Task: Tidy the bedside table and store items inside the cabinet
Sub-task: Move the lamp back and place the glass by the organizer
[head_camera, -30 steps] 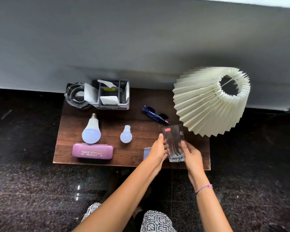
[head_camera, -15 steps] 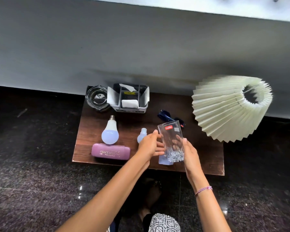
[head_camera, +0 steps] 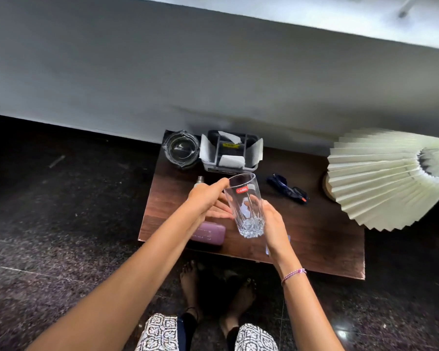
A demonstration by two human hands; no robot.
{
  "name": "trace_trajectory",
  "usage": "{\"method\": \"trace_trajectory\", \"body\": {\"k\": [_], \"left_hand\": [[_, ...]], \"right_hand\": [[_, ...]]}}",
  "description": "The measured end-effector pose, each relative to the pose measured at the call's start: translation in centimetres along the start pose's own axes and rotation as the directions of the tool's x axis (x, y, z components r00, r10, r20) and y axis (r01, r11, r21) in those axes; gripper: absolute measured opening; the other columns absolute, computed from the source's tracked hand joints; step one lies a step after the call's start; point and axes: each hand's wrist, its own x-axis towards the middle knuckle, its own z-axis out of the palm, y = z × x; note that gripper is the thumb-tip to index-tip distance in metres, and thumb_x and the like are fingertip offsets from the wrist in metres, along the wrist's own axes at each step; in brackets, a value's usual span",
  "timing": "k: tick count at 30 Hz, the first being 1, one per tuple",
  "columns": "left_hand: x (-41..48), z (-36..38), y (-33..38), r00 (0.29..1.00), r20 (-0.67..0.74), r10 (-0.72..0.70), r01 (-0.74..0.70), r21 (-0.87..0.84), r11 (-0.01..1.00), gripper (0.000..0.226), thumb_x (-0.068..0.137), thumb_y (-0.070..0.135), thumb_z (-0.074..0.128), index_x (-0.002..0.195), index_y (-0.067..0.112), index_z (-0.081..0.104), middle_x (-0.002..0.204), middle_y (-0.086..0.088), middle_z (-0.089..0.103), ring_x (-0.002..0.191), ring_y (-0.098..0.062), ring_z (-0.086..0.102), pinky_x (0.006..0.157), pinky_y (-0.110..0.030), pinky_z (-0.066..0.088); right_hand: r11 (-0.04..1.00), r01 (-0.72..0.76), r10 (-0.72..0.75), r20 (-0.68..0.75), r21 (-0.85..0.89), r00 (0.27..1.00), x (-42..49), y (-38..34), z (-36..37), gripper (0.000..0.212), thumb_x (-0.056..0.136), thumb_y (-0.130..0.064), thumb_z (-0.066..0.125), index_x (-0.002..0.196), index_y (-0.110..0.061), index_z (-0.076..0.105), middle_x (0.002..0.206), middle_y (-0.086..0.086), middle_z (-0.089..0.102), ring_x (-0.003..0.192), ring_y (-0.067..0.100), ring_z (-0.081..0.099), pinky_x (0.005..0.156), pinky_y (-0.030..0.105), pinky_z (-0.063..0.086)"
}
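Observation:
A clear cut-glass tumbler [head_camera: 246,206] with a red label hangs upright above the dark wooden bedside table [head_camera: 314,231]. My left hand [head_camera: 208,198] touches it at the rim and side. My right hand [head_camera: 273,224] wraps its lower right side. Under my left arm lies a purple spectacle case [head_camera: 209,231], partly covered. Only the metal base of a light bulb [head_camera: 200,179] shows above my left hand. Blue sunglasses [head_camera: 287,188] lie to the right of the glass. The cabinet is not in view.
At the table's back stand a glass ashtray [head_camera: 181,149] and a grey organiser [head_camera: 232,155] with papers. A pleated cream lampshade [head_camera: 388,181] overhangs the right end. A grey wall rises behind; dark polished floor surrounds the table. My bare feet [head_camera: 213,285] stand under its front edge.
The tumbler has risen off the table between both hands and now covers the small bulb. The camera view has shifted left, so the table sits further right in the frame.

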Motion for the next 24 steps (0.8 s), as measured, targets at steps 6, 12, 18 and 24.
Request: {"method": "trace_trajectory", "body": {"k": [6, 12, 18, 24], "left_hand": [[0.9, -3.7, 1.1, 0.989, -0.130, 0.076, -0.058, 0.135, 0.989, 0.037, 0.086, 0.026, 0.050, 0.088, -0.009, 0.061, 0.053, -0.018, 0.067, 0.048, -0.023, 0.068, 0.052, -0.022, 0.054], [1.0, -7.5, 2.8, 0.970, -0.171, 0.171, -0.141, 0.176, 0.974, 0.035, 0.091, 0.021, 0.047, 0.086, -0.011, 0.058, 0.059, -0.019, 0.065, 0.041, -0.019, 0.065, 0.051, -0.025, 0.055], [0.8, -11.0, 4.6, 0.908, -0.248, 0.338, -0.257, 0.309, 0.916, 0.037, 0.089, 0.023, 0.049, 0.074, -0.005, 0.066, 0.065, -0.020, 0.070, 0.066, -0.031, 0.071, 0.071, -0.037, 0.060], [0.6, -13.2, 6.6, 0.850, -0.285, 0.443, -0.301, 0.427, 0.853, 0.032, 0.086, 0.021, 0.050, 0.071, -0.002, 0.067, 0.067, -0.016, 0.070, 0.076, -0.033, 0.072, 0.081, -0.044, 0.058]], "right_hand": [[0.938, 0.128, -0.134, 0.002, -0.323, 0.991, 0.2, -1.5, 2.7, 0.029, 0.098, -0.037, 0.040, 0.092, -0.018, 0.061, 0.101, -0.001, 0.043, 0.097, 0.011, 0.047, 0.088, 0.022, 0.038], [0.836, 0.262, -0.293, 0.011, -0.482, 0.956, 0.1, -5.3, 5.5, 0.045, 0.095, -0.044, 0.041, 0.103, -0.011, 0.070, 0.092, 0.005, 0.062, 0.081, 0.012, 0.057, 0.069, 0.016, 0.041], [0.857, 0.177, -0.180, 0.041, -0.484, 0.983, 0.9, -9.7, 9.7, 0.097, 0.068, -0.087, 0.022, 0.067, 0.002, 0.062, 0.066, 0.014, 0.068, 0.078, 0.031, 0.067, 0.078, 0.042, 0.054], [0.785, 0.261, -0.285, 0.047, -0.562, 0.957, 2.8, -12.8, 12.6, 0.048, 0.083, -0.054, 0.056, 0.054, -0.015, 0.057, 0.055, 0.004, 0.063, 0.067, 0.017, 0.066, 0.067, 0.031, 0.050]]}}
